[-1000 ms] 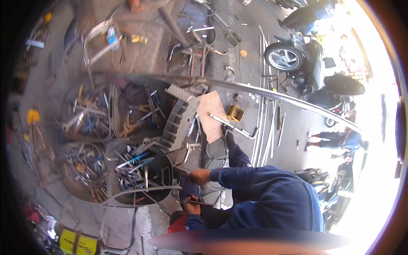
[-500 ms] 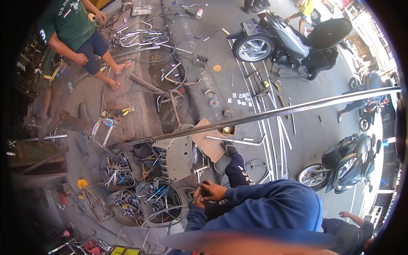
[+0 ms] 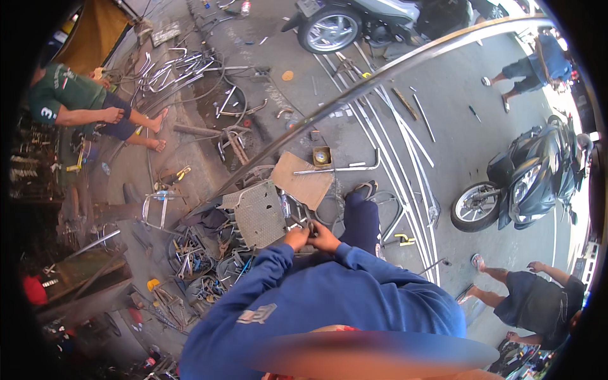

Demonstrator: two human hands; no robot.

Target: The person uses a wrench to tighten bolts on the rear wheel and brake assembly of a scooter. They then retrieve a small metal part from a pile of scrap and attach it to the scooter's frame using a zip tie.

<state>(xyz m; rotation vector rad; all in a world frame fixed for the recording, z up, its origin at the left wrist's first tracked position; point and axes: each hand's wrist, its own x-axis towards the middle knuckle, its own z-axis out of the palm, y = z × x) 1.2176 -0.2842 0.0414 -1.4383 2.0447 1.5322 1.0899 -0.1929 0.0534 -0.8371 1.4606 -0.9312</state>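
Perforated grey metal plate (image 3: 261, 213) lies on the ground in front of the person's knees, beside a brown cardboard sheet (image 3: 304, 180). Left hand (image 3: 296, 238) and right hand (image 3: 325, 239) meet at its near edge; fingers are curled around a small part that cannot be identified. Work appears under way, judged unfinished. Room is tight: scrap tubing piles (image 3: 196, 259) to the left, long steel bar (image 3: 380, 76) overhead, open pavement (image 3: 456, 145) to the right.

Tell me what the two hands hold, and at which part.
Both hands, left hand and right hand, close on a small metal part beside the perforated metal plate; the exact hold cannot be told.
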